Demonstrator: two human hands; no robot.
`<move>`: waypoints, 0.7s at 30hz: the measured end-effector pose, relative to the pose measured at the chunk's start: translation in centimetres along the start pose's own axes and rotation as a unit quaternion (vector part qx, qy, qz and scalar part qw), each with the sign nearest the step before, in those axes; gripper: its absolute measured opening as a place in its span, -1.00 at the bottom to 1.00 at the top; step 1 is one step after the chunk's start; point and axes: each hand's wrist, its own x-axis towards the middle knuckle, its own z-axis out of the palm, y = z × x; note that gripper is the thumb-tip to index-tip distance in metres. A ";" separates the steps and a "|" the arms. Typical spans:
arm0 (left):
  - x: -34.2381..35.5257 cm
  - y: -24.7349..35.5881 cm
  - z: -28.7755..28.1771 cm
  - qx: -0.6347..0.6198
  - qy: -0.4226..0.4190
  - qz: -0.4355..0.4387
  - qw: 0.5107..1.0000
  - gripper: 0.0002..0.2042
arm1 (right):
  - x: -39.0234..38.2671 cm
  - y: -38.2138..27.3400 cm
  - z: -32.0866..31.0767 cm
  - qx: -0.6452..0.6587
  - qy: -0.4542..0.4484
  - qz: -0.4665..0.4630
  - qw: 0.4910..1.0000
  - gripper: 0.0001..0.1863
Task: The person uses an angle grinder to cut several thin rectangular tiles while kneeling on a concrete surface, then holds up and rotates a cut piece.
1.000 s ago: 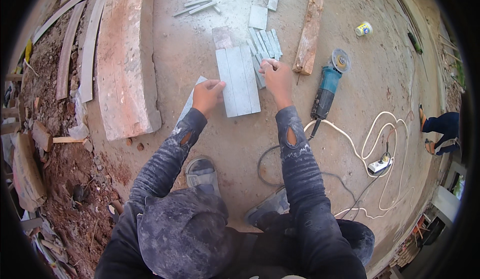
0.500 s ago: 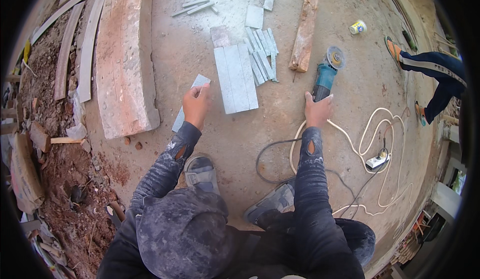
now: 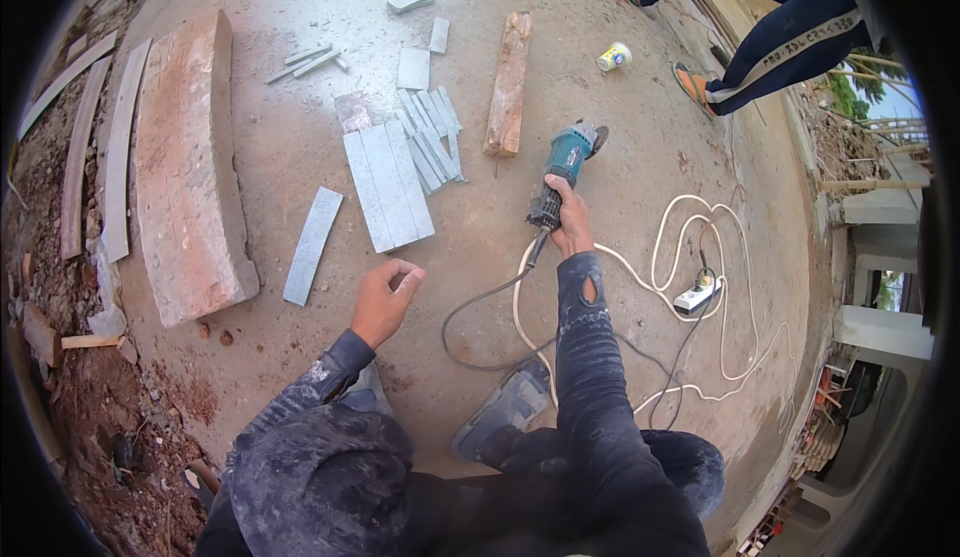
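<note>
My right hand grips the dark body of a teal angle grinder, its disc raised toward the upper right and its cable hanging from the rear end. My left hand has its fingers curled, with nothing visible in them, below three pale grey tile strips laid side by side. A separate narrow tile strip lies at its upper left. More cut tile pieces are heaped beside and beyond the larger group, on the dusty concrete floor.
A concrete block and long boards lie left, near rubble. A short timber and small cup are ahead. Looped cables surround a power strip at right. Another person's legs stand at the upper right.
My right hand has left the tiles and lifted the grinder. My left hand has moved down, away from the narrow strip. The view has turned, and the other person has stepped forward.
</note>
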 end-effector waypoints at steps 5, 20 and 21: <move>2.2 4.5 3.4 0.027 -0.088 0.061 0.994 -0.59 | -7.0 -2.1 3.2 0.111 -0.109 -0.038 0.987 -0.55; 3.1 7.9 2.8 -0.020 -0.061 0.178 0.982 -0.52 | -11.9 -0.4 13.0 0.009 -0.071 -0.090 0.993 -0.61; 2.9 7.9 3.0 -0.086 -0.059 0.150 0.983 -0.56 | -11.7 -0.5 13.3 0.008 -0.067 -0.121 0.990 -0.61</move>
